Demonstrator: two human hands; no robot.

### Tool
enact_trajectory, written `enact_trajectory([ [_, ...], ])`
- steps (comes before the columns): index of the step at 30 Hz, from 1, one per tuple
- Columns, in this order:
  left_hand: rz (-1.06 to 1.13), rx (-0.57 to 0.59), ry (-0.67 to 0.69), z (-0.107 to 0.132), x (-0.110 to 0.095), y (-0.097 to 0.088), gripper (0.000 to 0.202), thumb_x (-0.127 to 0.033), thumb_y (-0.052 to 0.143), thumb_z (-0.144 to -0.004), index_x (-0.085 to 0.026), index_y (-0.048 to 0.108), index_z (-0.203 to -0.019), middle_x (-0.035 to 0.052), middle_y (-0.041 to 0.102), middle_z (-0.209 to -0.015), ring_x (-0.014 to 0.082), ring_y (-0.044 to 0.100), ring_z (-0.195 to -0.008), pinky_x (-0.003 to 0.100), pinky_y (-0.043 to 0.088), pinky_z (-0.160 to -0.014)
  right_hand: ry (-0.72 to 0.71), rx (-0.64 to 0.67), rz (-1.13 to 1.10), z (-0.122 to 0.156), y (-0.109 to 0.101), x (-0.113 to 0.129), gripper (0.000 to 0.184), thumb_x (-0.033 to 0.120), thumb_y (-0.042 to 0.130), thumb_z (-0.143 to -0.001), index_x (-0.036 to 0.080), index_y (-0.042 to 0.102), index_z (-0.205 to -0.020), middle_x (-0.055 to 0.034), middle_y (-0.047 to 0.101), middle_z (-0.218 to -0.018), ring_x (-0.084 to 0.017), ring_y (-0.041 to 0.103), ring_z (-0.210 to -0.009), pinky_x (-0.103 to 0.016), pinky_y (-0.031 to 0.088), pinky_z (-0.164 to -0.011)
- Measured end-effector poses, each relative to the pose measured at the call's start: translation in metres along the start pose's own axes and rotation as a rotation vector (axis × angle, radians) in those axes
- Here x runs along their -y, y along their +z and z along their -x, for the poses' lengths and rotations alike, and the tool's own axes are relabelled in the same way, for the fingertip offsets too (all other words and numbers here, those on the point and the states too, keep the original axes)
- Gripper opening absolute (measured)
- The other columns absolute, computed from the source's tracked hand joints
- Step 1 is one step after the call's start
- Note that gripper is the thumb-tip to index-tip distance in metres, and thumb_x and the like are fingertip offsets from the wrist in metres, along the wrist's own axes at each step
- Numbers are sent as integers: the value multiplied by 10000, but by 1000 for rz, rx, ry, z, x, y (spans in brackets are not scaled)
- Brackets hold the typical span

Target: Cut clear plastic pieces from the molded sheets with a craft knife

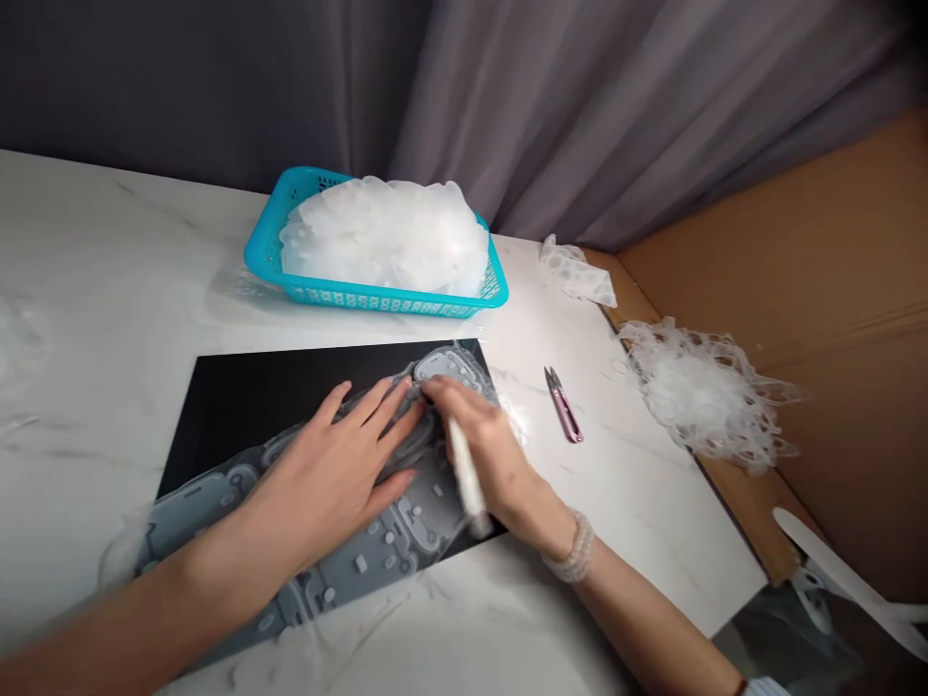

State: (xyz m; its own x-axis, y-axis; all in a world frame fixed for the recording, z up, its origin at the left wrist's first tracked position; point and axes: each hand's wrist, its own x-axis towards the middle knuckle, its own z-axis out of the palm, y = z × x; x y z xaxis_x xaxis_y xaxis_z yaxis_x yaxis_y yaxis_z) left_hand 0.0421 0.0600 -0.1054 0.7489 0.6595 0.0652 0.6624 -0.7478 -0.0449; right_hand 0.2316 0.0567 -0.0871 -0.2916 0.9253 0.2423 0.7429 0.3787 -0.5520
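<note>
A translucent, rubbery moulded sheet (427, 512) with rounded shapes and small raised bumps lies across a black mat (239, 396). My left hand (340, 464) rests flat on the sheet, fingers spread toward its upper right part. Close to those fingertips, my right hand (482, 440) is closed around a white pen-like tool (468, 478), whose lower end is blurred. The tool's tip is hidden by my fingers, so its exact kind does not show. Right of the mat lies a pair of pink-handled thread snips (564, 406).
Behind the mat stands a blue plastic basket (377, 298) heaped with whitish translucent pieces (384, 237). A tangle of clear scraps (703, 391) hangs at the table's right edge by a cardboard box (819, 232). Another translucent piece (578, 273) lies at the back right, below grey curtains (565, 106).
</note>
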Motion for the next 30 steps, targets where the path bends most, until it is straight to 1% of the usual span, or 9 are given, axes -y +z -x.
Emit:
enact_trajectory([
  [5, 16, 14, -13, -2, 0, -3, 562, -396, 324, -992, -146, 363, -1495, 182, 314, -1565, 344, 357, -1407, 606, 360, -1059, 482, -525, -552, 22, -86, -90, 183, 333, 605, -904, 226, 695, -1022, -68, 764, -937, -191, 747, -866, -302, 617, -783],
  [9, 92, 20, -20, -4, 0, -5, 603, -451, 363, -981, -139, 352, -1496, 200, 306, -1564, 366, 348, -1410, 636, 319, -1087, 606, -436, -756, 38, -136, -136, 101, 290, 648, -872, 252, 727, -922, -61, 774, -868, -214, 757, -838, -314, 617, -781],
  [11, 170, -21, -24, -4, -1, -9, 584, -438, 401, -974, -147, 378, -1480, 192, 290, -1573, 367, 308, -1432, 655, 245, -1124, 599, -454, -800, 35, -136, -123, 97, 278, 650, -875, 268, 724, -937, -33, 775, -882, -215, 753, -877, -348, 619, -835],
  [14, 471, -135, -77, -7, -5, -22, 482, -372, 401, -982, -130, 487, -1390, 172, 325, -1565, 320, 274, -1454, 587, 228, -1171, 514, -448, -773, 27, -115, -67, 117, 287, 620, -908, 276, 714, -977, -22, 775, -912, -222, 747, -921, -399, 610, -892],
  [17, 1145, -123, -274, -11, -8, -37, 459, -425, 328, -1004, -136, 585, -1252, 143, 573, -1384, 244, 517, -1301, 414, 455, -1069, 361, -377, -683, 29, -89, 0, 165, 301, 553, -958, 301, 710, -1008, -38, 769, -1006, -244, 732, -982, -436, 614, -878],
  [20, 1881, 70, -428, -15, -7, -43, 561, -536, 274, -993, -132, 601, -1206, 139, 700, -1182, 225, 677, -1075, 359, 567, -907, 197, -133, -592, 41, -72, 44, 188, 322, 548, -961, 340, 721, -1032, -39, 749, -1100, -267, 707, -1046, -463, 607, -887],
  [23, 2166, 138, -501, -16, -6, -39, 399, -437, 479, -952, -141, 632, -1172, 125, 719, -1145, 229, 689, -1050, 365, 558, -927, 123, -61, -569, 46, -67, 50, 233, 361, 511, -976, 370, 702, -1109, -30, 738, -1135, -283, 687, -1087, -525, 566, -943],
  [26, 2154, 117, -505, -15, -8, -36, 208, -221, 598, -885, -146, 692, -1054, 95, 749, -1050, 210, 697, -1023, 356, 543, -958, 202, -235, -594, 40, -67, 31, 286, 388, 446, -1002, 383, 660, -1191, -17, 739, -1126, -261, 686, -1091, -529, 540, -978],
  [30, 2087, 120, -606, -15, -11, -38, 156, -205, 622, -869, -131, 721, -964, 90, 761, -989, 195, 715, -950, 346, 553, -928, 260, -125, -533, 34, -69, 18, 341, 457, 437, -991, 361, 650, -1240, -30, 691, -1234, -269, 636, -1170, -511, 528, -994],
])
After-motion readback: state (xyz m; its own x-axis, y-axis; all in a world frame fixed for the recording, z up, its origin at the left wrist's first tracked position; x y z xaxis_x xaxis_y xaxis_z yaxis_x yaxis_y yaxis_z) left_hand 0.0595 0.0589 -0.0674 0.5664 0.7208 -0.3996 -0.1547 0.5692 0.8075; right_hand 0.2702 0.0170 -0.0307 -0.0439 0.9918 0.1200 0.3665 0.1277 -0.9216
